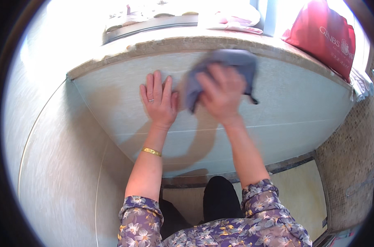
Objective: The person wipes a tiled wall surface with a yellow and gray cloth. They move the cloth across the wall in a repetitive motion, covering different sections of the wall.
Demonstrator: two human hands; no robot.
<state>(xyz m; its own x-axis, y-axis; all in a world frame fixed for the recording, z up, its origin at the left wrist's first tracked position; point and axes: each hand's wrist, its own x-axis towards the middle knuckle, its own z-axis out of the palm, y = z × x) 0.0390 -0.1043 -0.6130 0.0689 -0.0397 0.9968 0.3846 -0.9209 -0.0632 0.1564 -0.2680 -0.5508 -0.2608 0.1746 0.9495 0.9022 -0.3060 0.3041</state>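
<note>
A pale tiled wall below a stone ledge stands in front of me. My left hand lies flat on the tiles, fingers spread, with a ring on one finger and a gold bangle at the wrist. To its right, my right hand presses a grey-purple cloth against the upper part of the tiles. Motion blurs both the cloth and the fingers on it. A dark loop hangs from the cloth's right corner.
Along the top runs the stone ledge, bearing a red bag at the right and folded pinkish-white cloth. White-and-blue fabric hangs beside the bag. Tiled side wall rises at left; brown mosaic covers the right.
</note>
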